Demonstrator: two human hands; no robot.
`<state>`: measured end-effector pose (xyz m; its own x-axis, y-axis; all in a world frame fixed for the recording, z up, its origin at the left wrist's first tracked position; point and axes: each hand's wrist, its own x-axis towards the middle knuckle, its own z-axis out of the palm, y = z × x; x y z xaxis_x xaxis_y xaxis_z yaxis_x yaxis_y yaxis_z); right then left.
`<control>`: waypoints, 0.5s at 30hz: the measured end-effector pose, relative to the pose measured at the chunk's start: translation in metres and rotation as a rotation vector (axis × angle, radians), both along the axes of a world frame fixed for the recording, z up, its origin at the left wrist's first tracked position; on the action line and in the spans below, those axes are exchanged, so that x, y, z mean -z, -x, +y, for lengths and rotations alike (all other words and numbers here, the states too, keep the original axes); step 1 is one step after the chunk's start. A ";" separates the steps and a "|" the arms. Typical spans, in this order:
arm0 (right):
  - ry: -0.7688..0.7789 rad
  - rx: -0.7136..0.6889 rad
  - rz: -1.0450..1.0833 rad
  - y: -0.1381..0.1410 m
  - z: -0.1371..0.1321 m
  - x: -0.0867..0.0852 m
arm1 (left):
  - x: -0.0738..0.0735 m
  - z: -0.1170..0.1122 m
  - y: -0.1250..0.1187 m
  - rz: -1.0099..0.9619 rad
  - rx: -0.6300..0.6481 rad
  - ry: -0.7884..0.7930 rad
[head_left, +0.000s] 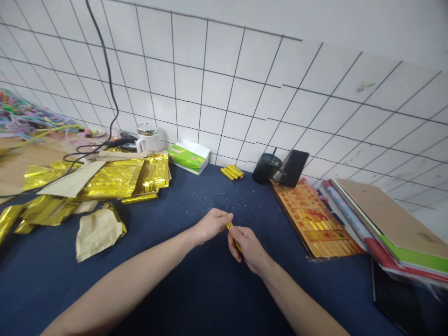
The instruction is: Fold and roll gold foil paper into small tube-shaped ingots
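At the middle of the dark blue worktop [175, 200], both hands meet on a small gold foil piece [230, 227]. The left hand [211, 225] is closed, its fingertips pinching the piece's upper end. The right hand [249, 248] is curled shut around the lower end. Back by the tiled wall, a few gold bars [233, 171] lie between a green tissue box [189, 156] and a black mug [266, 168]. Loose gold foil sheets [119, 179] are heaped well to the left, beside a crumpled paper [98, 231]
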<state>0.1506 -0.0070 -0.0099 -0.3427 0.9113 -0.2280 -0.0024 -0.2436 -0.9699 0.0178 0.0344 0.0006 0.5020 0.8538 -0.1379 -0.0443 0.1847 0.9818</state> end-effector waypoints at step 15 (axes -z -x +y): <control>-0.017 0.161 0.035 -0.007 0.004 0.000 | -0.011 0.034 0.041 -0.004 -0.207 0.069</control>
